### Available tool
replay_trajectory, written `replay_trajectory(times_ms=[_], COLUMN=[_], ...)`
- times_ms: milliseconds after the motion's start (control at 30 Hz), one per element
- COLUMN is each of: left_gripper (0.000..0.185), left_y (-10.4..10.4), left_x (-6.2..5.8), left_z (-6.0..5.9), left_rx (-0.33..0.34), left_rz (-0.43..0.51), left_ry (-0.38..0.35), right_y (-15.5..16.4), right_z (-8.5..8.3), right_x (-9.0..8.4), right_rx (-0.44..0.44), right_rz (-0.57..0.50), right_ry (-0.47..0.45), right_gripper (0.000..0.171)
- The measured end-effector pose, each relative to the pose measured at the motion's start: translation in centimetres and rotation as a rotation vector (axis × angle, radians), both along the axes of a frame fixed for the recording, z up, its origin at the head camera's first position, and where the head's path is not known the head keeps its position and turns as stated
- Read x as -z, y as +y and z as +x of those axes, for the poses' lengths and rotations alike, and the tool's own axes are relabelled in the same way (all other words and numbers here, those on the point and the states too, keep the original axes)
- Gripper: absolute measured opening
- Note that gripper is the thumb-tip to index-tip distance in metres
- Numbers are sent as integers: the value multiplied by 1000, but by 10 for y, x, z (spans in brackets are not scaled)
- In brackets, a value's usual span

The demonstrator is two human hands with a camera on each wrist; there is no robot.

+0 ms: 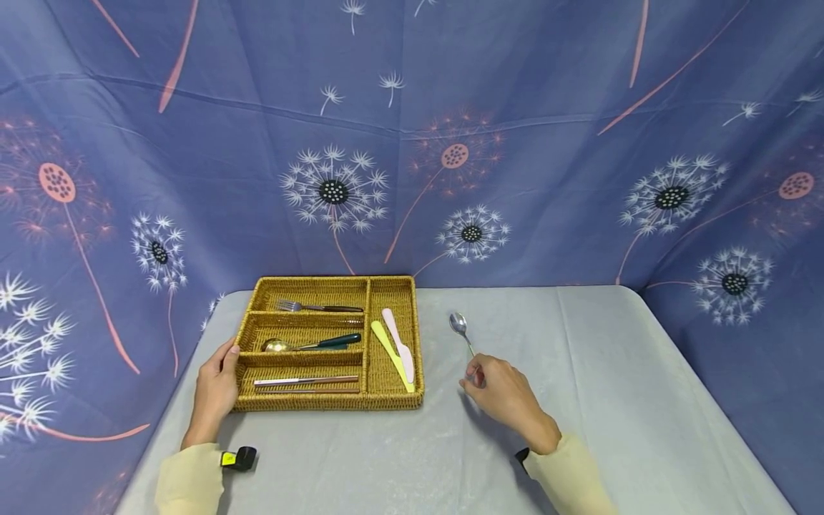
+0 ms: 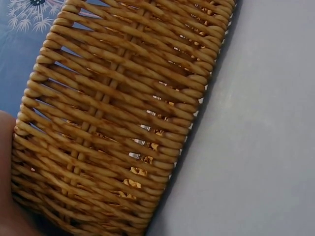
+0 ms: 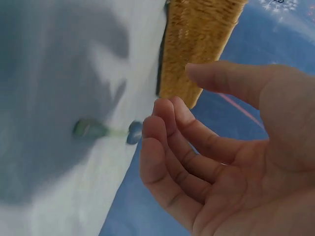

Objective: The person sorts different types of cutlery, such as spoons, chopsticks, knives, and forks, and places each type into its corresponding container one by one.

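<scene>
My left hand [image 1: 217,381] grips the left wall of a wicker cutlery tray [image 1: 393,402], its thumb at the rim. The left wrist view shows the tray's woven side [image 2: 113,108] close up. Low over the table, to the right of the tray, my right hand [image 1: 505,392] hovers above a metal spoon [image 1: 458,323]. The spoon's bowl points away from me, and the hand covers much of its handle in the head view. In the right wrist view, the right hand [image 3: 211,157] has loosely bent fingers and a thumb held apart, with the spoon [image 3: 91,129] lying beyond them.
In the tray's compartments lie a fork [image 1: 322,307], a gold-bowled spoon [image 1: 278,345] with a dark green handle, chopsticks [image 1: 305,381], a yellow knife [image 1: 389,349] and a pink knife [image 1: 399,342]. A patterned cloth [image 1: 547,179] hangs behind the grey-white table [image 1: 644,400].
</scene>
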State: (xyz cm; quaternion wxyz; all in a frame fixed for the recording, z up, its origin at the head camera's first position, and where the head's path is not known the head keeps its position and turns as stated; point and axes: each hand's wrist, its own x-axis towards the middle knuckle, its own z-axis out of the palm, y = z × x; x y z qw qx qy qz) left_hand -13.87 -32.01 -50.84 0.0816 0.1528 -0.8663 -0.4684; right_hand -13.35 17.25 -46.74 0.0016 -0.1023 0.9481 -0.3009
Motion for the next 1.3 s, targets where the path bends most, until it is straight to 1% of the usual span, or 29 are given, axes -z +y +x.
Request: replay_trajectory(times_ms=[233,367,500,733,1000,1133,1300], left_gripper=[60,60,60,60,61,60,60], left_y=[0,0,0,0,1,0,1], left_x=[1,1,1,1,0,1,0], left_z=[-1,0,0,0,0,0,0], left_rx=[3,4,2,11,6,4,6], left_rz=[2,-1,-7,-11,-4,-16,-5], left_ry=[-4,0,2,-14,-11,-8,-10], right_y=[18,26,30,28,24,21,19], right_z=[-2,-9,-17,-32,-45,-49,-50], right_x=[4,3,1,4,18,24,27], right_rx=[58,72,64,47,31,36,44], right_rz=[40,66,80,73,61,80,77], right_ry=[-11,-4,12,-4,-35,-32,-12], right_gripper=[15,17,18,16,15,13,9])
